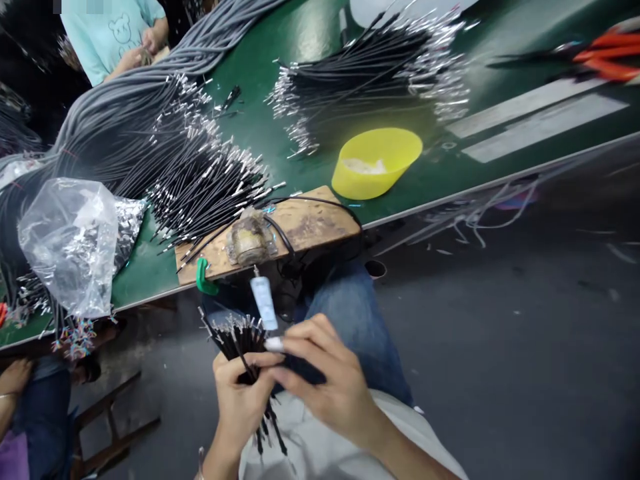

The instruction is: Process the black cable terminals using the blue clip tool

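Note:
In the lower middle, my left hand (240,393) is closed round a bundle of thin black wires (234,340). Their bare, silvery ends point up and some tails hang below the fist. My right hand (327,370) is right beside it, its thumb close to my left thumb. White covers the tip of its index finger, which reaches the bundle's right side. A gap shows between that finger and the thumb, with nothing visible held there. Just above the bundle is a pale blue tube-like piece (264,303), below a taped lump (249,239) on a wooden board (320,223).
On the green table (310,40) lie piles of black wires (200,193), grey cables (145,73), a clear plastic bag (70,247), a yellow container (375,167) and orange-handled scissors (607,53). A green clip (204,277) sits on the board's edge. Another person (120,33) is across the table.

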`<state>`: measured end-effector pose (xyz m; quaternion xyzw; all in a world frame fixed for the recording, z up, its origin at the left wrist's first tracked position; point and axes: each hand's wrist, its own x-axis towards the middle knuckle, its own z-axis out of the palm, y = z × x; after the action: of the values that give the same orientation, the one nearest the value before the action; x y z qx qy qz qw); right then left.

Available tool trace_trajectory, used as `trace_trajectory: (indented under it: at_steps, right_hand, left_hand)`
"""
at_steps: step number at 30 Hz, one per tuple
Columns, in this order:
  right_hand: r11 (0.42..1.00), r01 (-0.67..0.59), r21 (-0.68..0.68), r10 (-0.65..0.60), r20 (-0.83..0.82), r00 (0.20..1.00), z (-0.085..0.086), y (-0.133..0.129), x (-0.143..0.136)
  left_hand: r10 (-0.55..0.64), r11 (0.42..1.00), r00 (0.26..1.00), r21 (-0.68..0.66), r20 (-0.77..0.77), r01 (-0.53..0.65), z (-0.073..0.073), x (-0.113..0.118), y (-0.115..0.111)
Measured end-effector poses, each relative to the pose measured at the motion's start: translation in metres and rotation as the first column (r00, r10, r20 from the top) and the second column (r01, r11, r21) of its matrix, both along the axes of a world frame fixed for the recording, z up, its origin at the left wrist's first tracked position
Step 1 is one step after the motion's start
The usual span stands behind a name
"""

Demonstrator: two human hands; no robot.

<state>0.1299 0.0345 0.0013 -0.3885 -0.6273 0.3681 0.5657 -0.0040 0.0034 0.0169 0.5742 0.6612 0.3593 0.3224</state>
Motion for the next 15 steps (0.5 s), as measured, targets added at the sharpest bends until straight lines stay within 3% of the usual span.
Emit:
trace_trajectory:
  at_steps: [2, 4, 7, 10, 12, 15]
  right_hand:
    - [0.997, -0.051, 0.053, 0.043, 0.138, 0.99, 0.005, -0.001, -0.004]
    - [0.997, -0.056, 0.048, 0.05, 0.134, 0.99, 0.005, 0.0, -0.007]
    - [1.0, -0.009, -0.011, 0.009, -0.016, 1.0, -0.004, 0.001, -0.011]
    - [0.972, -0.085, -0.217, 0.014, -0.312, 0.95, -0.013, 0.0, -0.02]
    - [0.882, -0.273, -0.383, 0.006, -0.571, 0.821, -0.017, -0.002, -0.027]
    - [0.659, -0.601, -0.453, -0.051, -0.823, 0.565, -0.018, -0.004, -0.034]
  left_hand:
    - [0.018, 1.0, 1.0, -0.021, -0.022, -0.018, -0.001, 0.002, -0.003]
    - [0.041, 0.998, 0.998, -0.036, -0.042, -0.043, -0.003, 0.002, -0.004]
    - [0.072, 0.996, 0.997, -0.06, -0.004, -0.072, -0.007, -0.001, -0.004]
    - [0.126, 0.987, 0.984, -0.116, 0.128, -0.111, -0.009, -0.003, -0.006]
    - [0.175, 0.977, 0.959, -0.16, 0.225, -0.141, -0.01, -0.001, -0.007]
    - [0.178, 0.969, 0.931, -0.219, 0.319, -0.11, -0.008, 0.001, -0.007]
